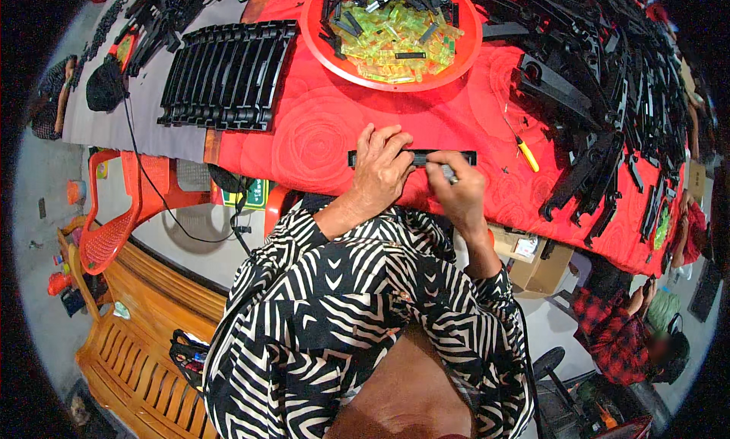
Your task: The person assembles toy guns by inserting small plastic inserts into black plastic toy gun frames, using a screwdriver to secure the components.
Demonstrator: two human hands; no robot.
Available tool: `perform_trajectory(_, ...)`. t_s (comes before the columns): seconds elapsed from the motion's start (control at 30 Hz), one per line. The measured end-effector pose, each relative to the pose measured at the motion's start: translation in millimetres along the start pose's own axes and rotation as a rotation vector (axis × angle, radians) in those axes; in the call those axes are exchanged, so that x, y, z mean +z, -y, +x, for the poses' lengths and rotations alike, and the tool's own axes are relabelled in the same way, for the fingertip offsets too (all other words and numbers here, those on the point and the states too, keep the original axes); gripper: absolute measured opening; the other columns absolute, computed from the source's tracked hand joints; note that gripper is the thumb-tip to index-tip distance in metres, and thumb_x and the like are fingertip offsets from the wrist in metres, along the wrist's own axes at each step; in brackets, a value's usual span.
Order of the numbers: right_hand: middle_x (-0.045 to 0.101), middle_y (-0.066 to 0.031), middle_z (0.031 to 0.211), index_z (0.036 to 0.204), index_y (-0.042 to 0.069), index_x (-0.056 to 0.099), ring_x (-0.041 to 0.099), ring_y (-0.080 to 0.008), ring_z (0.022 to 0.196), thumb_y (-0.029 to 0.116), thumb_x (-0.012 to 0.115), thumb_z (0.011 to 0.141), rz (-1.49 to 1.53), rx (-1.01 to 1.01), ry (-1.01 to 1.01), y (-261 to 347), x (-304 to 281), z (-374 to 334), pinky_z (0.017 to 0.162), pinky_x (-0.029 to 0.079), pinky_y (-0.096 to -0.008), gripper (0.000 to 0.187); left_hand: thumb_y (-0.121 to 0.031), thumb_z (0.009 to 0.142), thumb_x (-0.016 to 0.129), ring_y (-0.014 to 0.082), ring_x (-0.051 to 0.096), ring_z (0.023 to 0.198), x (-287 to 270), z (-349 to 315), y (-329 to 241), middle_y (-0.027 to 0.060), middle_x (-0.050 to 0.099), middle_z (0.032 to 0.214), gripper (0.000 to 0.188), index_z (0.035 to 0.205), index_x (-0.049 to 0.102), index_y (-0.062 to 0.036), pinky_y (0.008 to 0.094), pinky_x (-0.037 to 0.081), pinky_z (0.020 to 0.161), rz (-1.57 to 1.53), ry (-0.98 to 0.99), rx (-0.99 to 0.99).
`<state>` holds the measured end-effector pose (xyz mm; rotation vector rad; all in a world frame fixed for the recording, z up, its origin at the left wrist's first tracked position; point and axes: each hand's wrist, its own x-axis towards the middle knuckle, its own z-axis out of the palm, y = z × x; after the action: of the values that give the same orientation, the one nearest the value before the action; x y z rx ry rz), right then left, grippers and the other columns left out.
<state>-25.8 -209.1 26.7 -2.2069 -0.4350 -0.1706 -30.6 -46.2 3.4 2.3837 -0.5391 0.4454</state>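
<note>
Item 1: black strip [420, 156], one, slender, lying left to right on the near part of the red-covered surface [312, 146], directly before the person.

Item 2: left hand [382, 173], laid across the left half of the strip; fingers slightly spread and bent over it. Whether the thumb pinches beneath cannot be told.

Item 3: right hand [461, 186], at the right half of the strip; fingers curled in, pinching a small grey piece [449, 176]. Its kind and exact contact with the strip are hidden.

Handling notes, by judgement: the left hand serves best as the clamp, pressing the strip flat close to the working point, since a slender part may roll or skid on cloth. The right hand would do well with short, controlled pressure, straight down rather than sideways, fingertips clear of the strip's edge. Both ends should lie supported, as a tilted end could spoil alignment.

Stock at hand: red basin [395, 86], far, holding translucent yellow-green pieces [403, 39]; yellow-handled tool [527, 155], right, within easy reach; heap of black parts [563, 89], right; black strips in a row [228, 74], left, well apart from the hands.
</note>
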Motion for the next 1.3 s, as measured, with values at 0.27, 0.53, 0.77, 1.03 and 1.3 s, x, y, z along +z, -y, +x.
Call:
perform_trajectory(0.27, 0.052, 0.0041, 0.062, 0.088, 0.002, 0.065, 0.042, -0.0024, 0.051, 0.004, 0.049, 0.083, 0.438, 0.431, -0.168, 5.9, -15.9, 5.0, 0.045, 0.032, -0.0185, 0.017, -0.011, 0.068, 0.063, 0.0284, 0.046, 0.109, 4.6, -3.5, 2.2, 0.0092, 0.054, 0.105, 0.013, 0.078, 0.057, -0.0048, 0.0520, 0.030, 0.093, 0.006, -0.004, 0.030)
perform_trajectory(0.53, 0.065, -0.0177, 0.088, 0.089, -0.004, 0.063, 0.065, -0.0312, 0.079, 0.002, 0.046, 0.077, -0.028, 0.259, 0.109, 1.7, -5.2, -6.0, 0.072, 0.051, -0.0348, 0.021, -0.009, 0.069, 0.062, 0.0285, 0.047, 0.107, 6.0, -4.5, 2.8, 0.0092, 0.054, 0.104, 0.013, 0.080, 0.057, -0.0043, 0.0508, 0.031, 0.093, -0.003, -0.014, 0.030)
perform_trajectory(0.77, 0.063, -0.0204, 0.084, 0.089, -0.005, 0.061, 0.063, -0.0315, 0.072, 0.005, 0.048, 0.076, -0.008, 0.272, 0.193, 0.2, -10.3, 4.3, 0.065, 0.049, -0.0350, 0.021, -0.010, 0.069, 0.063, 0.0272, 0.048, 0.105, 8.0, -1.3, 1.7, 0.0087, 0.055, 0.104, 0.014, 0.080, 0.057, -0.0048, 0.0494, 0.032, 0.093, 0.005, 0.014, 0.024)
perform_trajectory(1.03, 0.061, -0.0168, 0.069, 0.090, -0.003, 0.062, 0.058, -0.0266, 0.054, 0.008, 0.048, 0.080, 0.098, 0.111, 0.144, -6.3, -11.0, 4.3, 0.050, 0.045, -0.0326, 0.020, -0.013, 0.069, 0.064, 0.0260, 0.050, 0.103, 10.5, -3.9, 3.7, 0.0076, 0.056, 0.104, 0.015, 0.081, 0.058, -0.0058, 0.0485, 0.032, 0.092, 0.023, -0.024, 0.035)
perform_trajectory(1.3, 0.040, -0.0025, 0.050, 0.092, -0.009, 0.054, 0.033, -0.0087, 0.037, 0.012, 0.039, 0.083, 1.143, 0.271, -0.406, -0.6, -13.1, 25.3, 0.036, 0.028, -0.0242, 0.028, -0.012, 0.069, 0.063, 0.0263, 0.049, 0.104, 5.8, -2.3, 2.9, 0.0076, 0.056, 0.102, 0.014, 0.080, 0.058, -0.0058, 0.0487, 0.032, 0.091, 0.027, -0.005, 0.038)
